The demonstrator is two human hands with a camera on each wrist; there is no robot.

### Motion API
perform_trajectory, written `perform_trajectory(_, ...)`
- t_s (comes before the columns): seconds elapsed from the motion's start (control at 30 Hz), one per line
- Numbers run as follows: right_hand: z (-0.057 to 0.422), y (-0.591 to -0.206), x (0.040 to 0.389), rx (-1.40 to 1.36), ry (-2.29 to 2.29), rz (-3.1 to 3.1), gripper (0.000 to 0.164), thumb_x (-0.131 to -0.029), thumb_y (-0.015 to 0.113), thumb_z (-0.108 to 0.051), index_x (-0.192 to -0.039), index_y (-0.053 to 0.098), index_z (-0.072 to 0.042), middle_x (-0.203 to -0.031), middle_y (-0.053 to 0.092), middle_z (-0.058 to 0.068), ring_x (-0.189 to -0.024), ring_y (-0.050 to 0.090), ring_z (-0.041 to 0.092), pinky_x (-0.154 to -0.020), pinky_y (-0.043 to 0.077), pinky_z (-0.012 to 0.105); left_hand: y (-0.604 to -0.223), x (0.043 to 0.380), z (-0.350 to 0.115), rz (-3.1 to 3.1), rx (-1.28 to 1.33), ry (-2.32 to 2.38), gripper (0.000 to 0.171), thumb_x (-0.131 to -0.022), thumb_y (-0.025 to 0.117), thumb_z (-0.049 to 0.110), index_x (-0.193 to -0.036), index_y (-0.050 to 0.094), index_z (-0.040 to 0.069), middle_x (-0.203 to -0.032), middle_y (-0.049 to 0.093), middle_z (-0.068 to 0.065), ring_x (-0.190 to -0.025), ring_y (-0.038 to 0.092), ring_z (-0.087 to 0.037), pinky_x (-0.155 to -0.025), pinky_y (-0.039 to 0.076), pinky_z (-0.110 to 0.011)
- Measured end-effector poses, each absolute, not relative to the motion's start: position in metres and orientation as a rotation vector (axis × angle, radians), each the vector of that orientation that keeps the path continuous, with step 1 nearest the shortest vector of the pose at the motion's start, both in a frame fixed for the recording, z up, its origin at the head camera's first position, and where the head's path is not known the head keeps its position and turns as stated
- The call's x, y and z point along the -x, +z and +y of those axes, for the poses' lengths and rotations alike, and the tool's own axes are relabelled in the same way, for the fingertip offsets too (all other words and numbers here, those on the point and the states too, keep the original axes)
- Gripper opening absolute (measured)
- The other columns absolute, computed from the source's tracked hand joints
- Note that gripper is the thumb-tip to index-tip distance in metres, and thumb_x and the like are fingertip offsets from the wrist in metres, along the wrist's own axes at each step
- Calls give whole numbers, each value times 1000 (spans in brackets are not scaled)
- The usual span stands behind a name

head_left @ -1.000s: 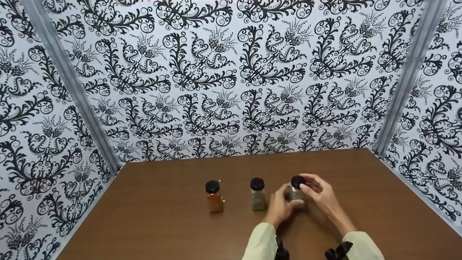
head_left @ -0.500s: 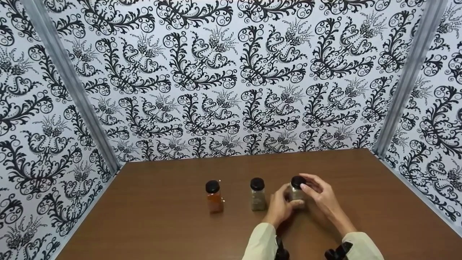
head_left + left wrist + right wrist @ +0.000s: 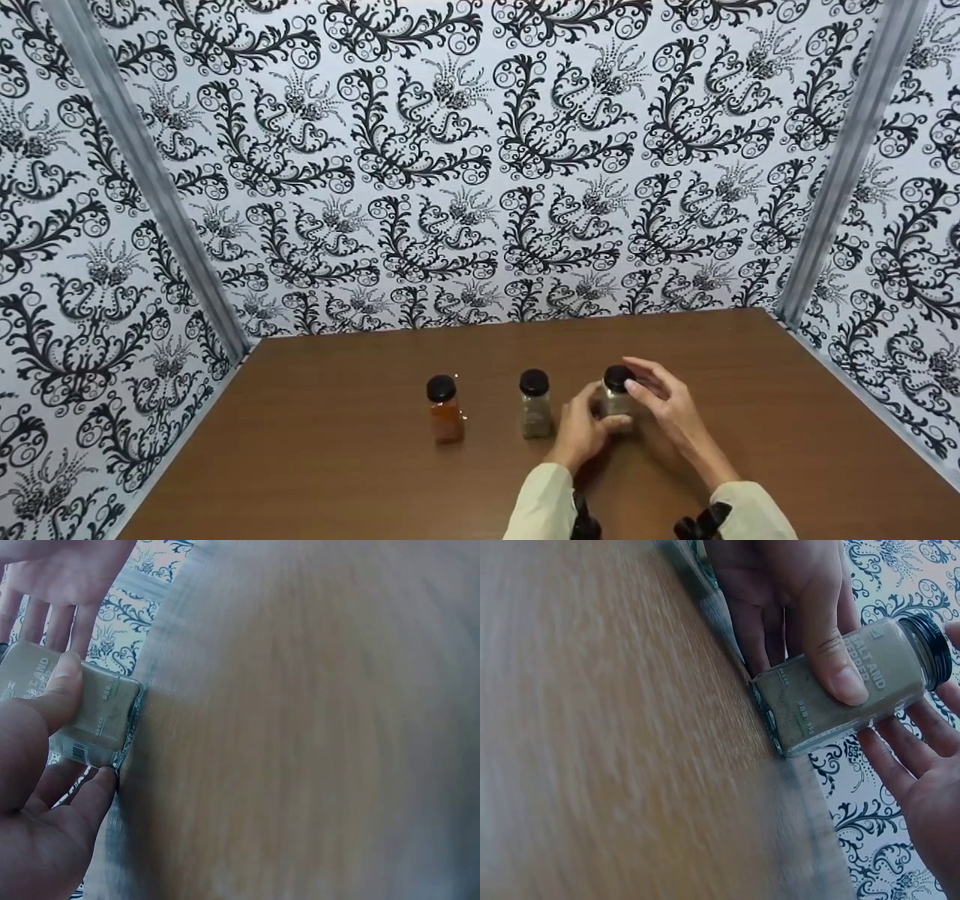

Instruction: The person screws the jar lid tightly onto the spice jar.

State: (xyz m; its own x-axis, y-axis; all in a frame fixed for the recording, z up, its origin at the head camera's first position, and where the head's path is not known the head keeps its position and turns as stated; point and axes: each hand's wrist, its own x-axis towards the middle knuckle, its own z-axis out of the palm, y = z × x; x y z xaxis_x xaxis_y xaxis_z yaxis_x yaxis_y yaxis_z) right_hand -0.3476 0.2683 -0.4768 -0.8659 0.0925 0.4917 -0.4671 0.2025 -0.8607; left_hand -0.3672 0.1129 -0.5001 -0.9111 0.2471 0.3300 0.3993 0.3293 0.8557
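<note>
A clear glass spice jar (image 3: 618,401) with a black lid (image 3: 619,378) and grey-beige contents stands upright right of the table's middle. My left hand (image 3: 581,431) grips its body, thumb laid across the front. In the right wrist view, pale lettering on the jar (image 3: 840,694) reads like "salt and pepper". My right hand (image 3: 679,412) holds the lid from the right, thumb at its near side and forefinger behind. Its other fingers extend straight behind the jar in the left wrist view. The jar's base is right at the tabletop.
Left of my hands stands a similar jar (image 3: 535,409) with greenish-grey contents. Farther left is a jar (image 3: 446,412) of orange-red spice. Both are upright and black-lidded on the brown table (image 3: 337,465). Patterned black-and-white walls (image 3: 465,165) enclose the table's back and sides.
My right fingers and the held jar's lid have shifted very slightly. Otherwise both hands and the other two jars stay in place.
</note>
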Motion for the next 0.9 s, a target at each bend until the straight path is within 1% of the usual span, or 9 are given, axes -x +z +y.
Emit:
perform_trajectory(0.1,268,-475,347,-349,1707,-2048,33,-93,63,3,-126,64,6,-120,70,-2,-104,66,-1,-89,51,14,-500,367,113,-2440,604,-1647,51,-80,84,24,-127,65,17,-106,77,1,-94,67,-4,-83,52,-22)
perform_trajectory(0.27,267,-475,347,-337,1713,-2066,32,-92,64,4,-124,64,7,-121,69,15,-103,66,0,-90,51,14,-501,368,112,-2475,594,-1627,53,-81,83,26,-130,64,20,-113,75,0,-97,67,-7,-85,53,-23)
perform_trajectory(0.37,268,-475,347,-336,1714,-2077,32,-92,66,2,-124,64,6,-121,69,18,-103,65,0,-91,50,13,-501,368,112,-2487,582,-1612,53,-81,83,26,-130,64,20,-117,74,0,-100,67,-8,-87,52,-24)
perform_trajectory(0.43,268,-475,348,-337,1709,-2082,34,-92,66,1,-126,63,6,-122,70,10,-104,65,-1,-92,49,13,-502,368,112,-2486,578,-1612,53,-80,83,26,-129,64,20,-117,74,0,-100,67,-9,-87,52,-24)
perform_trajectory(0.57,269,-476,348,-345,1703,-2086,37,-93,64,-1,-130,61,5,-121,68,-12,-107,64,-3,-93,48,12,-502,369,112,-2476,581,-1637,53,-81,83,25,-129,64,19,-114,75,0,-98,66,-7,-85,52,-23)
perform_trajectory(0.63,269,-477,349,-351,1709,-2083,37,-94,63,-1,-130,61,5,-120,68,-15,-107,64,-2,-92,49,12,-502,368,112,-2473,583,-1646,53,-81,83,25,-129,64,19,-112,75,0,-96,66,-6,-84,52,-23)
perform_trajectory(0.73,268,-477,348,-354,1717,-2078,34,-94,63,1,-127,63,6,-123,70,2,-104,66,1,-89,51,13,-501,368,112,-2475,582,-1643,52,-81,83,25,-129,64,20,-114,75,0,-96,66,-6,-84,52,-23)
perform_trajectory(0.83,268,-475,348,-349,1713,-2077,32,-93,64,2,-125,64,6,-124,67,21,-103,66,2,-88,52,13,-501,368,112,-2478,578,-1626,52,-80,84,25,-129,65,21,-116,74,0,-98,66,-8,-85,52,-24)
perform_trajectory(0.9,268,-474,347,-348,1706,-2089,32,-93,64,1,-125,65,5,-125,66,25,-103,66,1,-89,51,13,-501,368,112,-2481,571,-1626,52,-80,84,25,-129,65,21,-117,74,0,-100,66,-8,-87,52,-24)
